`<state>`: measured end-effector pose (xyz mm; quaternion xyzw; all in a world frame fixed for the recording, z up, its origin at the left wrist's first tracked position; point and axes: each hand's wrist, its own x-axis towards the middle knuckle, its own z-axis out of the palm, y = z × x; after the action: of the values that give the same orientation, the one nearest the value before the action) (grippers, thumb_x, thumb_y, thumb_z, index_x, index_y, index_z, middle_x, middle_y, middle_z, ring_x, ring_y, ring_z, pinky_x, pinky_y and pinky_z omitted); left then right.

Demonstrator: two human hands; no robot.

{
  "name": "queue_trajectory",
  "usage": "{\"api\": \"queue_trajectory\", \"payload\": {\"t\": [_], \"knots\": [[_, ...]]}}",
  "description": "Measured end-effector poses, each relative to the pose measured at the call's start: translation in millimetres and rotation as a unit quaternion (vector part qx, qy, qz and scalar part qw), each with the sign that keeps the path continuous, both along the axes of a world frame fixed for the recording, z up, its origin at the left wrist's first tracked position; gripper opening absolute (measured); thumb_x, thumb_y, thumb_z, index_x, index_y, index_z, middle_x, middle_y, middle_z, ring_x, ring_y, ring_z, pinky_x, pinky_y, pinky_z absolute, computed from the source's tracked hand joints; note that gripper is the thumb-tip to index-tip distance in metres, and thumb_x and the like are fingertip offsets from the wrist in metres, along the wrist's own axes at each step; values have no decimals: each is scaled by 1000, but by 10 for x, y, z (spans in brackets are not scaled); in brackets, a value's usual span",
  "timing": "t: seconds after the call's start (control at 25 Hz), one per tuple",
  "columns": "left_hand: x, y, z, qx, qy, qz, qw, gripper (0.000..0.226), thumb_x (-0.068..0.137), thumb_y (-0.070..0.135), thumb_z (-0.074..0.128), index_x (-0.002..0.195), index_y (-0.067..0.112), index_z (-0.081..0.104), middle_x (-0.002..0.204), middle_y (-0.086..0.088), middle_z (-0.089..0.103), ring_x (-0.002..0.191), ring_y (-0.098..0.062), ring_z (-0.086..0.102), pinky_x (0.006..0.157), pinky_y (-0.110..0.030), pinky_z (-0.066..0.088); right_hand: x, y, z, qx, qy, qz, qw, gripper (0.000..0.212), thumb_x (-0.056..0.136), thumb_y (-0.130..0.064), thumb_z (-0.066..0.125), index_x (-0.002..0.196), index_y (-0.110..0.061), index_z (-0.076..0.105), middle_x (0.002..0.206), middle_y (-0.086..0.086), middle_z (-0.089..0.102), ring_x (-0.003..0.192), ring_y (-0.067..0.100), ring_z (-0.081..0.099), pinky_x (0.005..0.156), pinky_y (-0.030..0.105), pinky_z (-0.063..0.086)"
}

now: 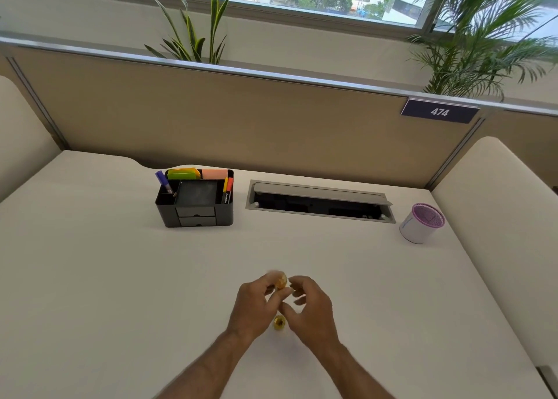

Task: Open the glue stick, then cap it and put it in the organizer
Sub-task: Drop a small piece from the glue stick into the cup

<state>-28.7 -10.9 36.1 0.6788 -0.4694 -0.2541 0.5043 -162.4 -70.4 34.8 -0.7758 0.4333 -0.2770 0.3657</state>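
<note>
My left hand (256, 305) holds a small yellow glue stick (281, 281) by its fingertips, just above the desk's near middle. The stick is blurred, so I cannot tell how its end stands. My right hand (309, 308) hovers right beside it with curled, spread fingers that hold nothing, its fingertips close to the stick. A yellow cap (279, 322) sits on the white desk between my two wrists, below the stick. The black desk organizer (169, 213) stands further back and to the left, holding markers and sticky notes, with a dark middle compartment.
A grey cable hatch (320, 202) is set into the desk to the right of the organizer. A white cup with a purple mesh top (419, 225) stands at the far right. A beige partition (271, 120) closes off the back of the desk.
</note>
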Motion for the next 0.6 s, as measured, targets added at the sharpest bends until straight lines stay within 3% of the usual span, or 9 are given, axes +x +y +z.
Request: {"api": "queue_trajectory", "payload": {"t": [0.12, 0.32, 0.48, 0.6], "knots": [[-160, -148, 128, -29, 15, -51, 998, 24, 83, 31, 72, 97, 50, 67, 93, 24, 73, 87, -4, 71, 77, -21, 57, -17, -58, 88, -1, -55, -40, 998, 32, 72, -14, 71, 96, -33, 63, 90, -17, 71, 85, 7, 69, 70, 21, 56], [-321, -436, 175, -39, 15, -84, 996, 20, 79, 47, 72, 99, 49, 67, 96, 25, 72, 89, -5, 70, 78, -23, 57, -225, -268, 102, -10, -65, -84, 994, 39, 72, 5, 72, 91, -29, 66, 83, -17, 73, 81, 5, 71, 68, 21, 57], [-383, -778, 131, 3, -10, -146, 989, 50, 83, 72, 53, 124, 45, 57, 118, 21, 69, 111, -3, 63, 94, -28, 53, -471, -589, 185, -20, -86, -117, 989, 26, 78, -10, 82, 95, -24, 68, 86, -13, 73, 81, 5, 71, 70, 19, 59], [-427, -1103, 39, 101, -135, -139, 976, 80, 78, 86, 32, 138, 34, 45, 138, 8, 58, 124, -12, 54, 100, -35, 49, -718, -971, 293, -28, -86, -179, 980, 26, 77, -15, 85, 97, -22, 70, 84, -12, 72, 80, 4, 69, 69, 12, 57]]}}
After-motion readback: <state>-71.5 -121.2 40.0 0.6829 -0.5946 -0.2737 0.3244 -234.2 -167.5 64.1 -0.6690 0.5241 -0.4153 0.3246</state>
